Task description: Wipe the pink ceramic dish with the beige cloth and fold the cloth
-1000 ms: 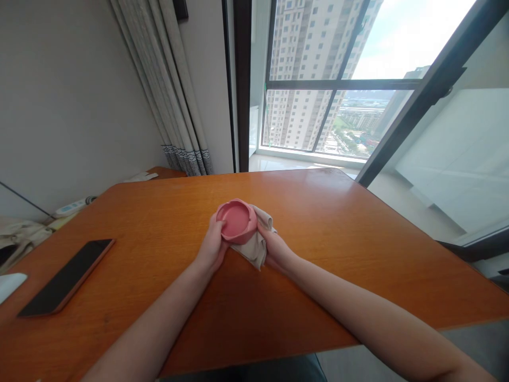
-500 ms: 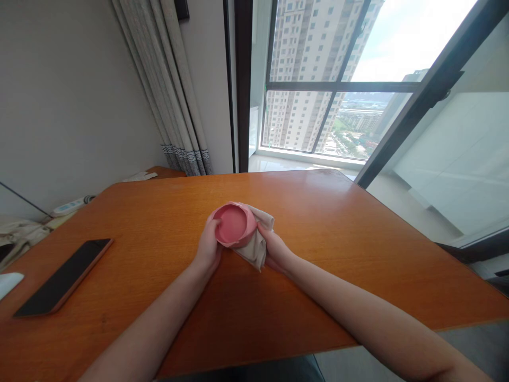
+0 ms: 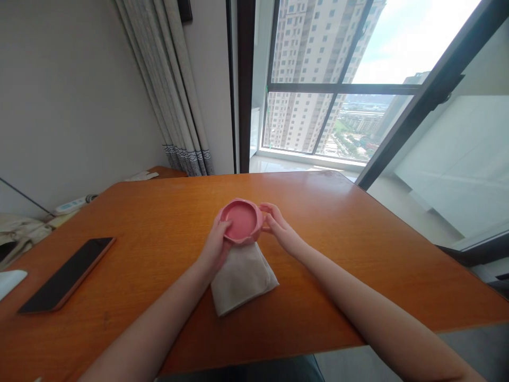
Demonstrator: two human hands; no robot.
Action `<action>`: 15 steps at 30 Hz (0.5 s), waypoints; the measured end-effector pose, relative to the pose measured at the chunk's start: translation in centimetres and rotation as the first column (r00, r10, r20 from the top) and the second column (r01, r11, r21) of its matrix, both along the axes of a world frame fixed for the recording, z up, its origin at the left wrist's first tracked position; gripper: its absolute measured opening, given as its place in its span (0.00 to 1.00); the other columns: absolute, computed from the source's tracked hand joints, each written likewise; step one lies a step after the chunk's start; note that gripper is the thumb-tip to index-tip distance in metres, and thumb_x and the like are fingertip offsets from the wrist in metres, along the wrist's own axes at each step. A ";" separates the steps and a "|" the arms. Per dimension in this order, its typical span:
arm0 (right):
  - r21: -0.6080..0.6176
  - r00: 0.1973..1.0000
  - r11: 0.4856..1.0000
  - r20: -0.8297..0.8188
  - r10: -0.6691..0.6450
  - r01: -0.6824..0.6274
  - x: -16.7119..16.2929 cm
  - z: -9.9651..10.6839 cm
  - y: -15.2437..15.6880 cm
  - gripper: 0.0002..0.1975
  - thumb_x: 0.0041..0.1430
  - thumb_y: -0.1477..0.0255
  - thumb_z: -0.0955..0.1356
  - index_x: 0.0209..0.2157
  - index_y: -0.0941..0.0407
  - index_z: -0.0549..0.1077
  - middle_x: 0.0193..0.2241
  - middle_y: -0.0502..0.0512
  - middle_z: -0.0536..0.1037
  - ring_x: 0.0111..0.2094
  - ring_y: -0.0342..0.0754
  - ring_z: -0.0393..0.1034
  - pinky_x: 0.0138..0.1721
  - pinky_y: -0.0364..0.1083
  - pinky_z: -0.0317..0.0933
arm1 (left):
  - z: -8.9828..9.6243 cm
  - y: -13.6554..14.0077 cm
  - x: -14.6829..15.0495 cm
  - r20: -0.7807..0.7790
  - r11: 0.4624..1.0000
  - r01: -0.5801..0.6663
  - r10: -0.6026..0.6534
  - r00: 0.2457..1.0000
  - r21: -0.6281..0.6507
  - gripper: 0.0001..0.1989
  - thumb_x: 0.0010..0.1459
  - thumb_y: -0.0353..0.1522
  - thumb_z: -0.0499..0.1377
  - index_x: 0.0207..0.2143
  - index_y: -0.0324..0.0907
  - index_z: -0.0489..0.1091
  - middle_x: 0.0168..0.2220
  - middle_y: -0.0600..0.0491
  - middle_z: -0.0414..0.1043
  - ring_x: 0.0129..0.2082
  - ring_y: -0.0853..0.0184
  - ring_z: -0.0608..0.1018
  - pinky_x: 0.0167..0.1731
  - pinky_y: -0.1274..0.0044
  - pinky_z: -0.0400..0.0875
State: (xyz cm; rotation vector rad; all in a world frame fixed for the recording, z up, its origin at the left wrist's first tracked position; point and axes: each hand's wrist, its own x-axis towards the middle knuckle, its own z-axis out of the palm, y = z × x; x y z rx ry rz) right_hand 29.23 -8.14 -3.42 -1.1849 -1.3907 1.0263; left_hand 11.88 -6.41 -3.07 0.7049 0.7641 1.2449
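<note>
Head view: left hand (image 3: 217, 243) pinches a round pink dish (image 3: 241, 219) by its left rim, directly left of the right hand (image 3: 281, 229), whose fingers are parted, contact uncertain; a folded beige cloth (image 3: 243, 279) lies nearer on the brown wooden worktop (image 3: 342, 233).

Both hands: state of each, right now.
Left hand: closed, holding the pink petal-edged dish.
Right hand: open at the dish's side; whether it touches cannot be told.

Room beyond bowl (image 3: 241, 222), phone (image 3: 68, 275) leftward
</note>
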 end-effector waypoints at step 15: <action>-0.141 0.639 0.741 -0.418 -0.645 0.656 16.1 -1.9 5.7 0.16 0.42 0.76 0.61 0.36 0.57 0.69 0.26 0.46 0.71 0.27 0.41 0.67 0.26 0.39 0.63 | -2.5 1.5 -2.9 -0.929 0.740 0.584 0.157 0.335 0.335 0.16 0.54 0.36 0.55 0.44 0.40 0.70 0.42 0.47 0.71 0.42 0.61 0.73 0.46 0.68 0.66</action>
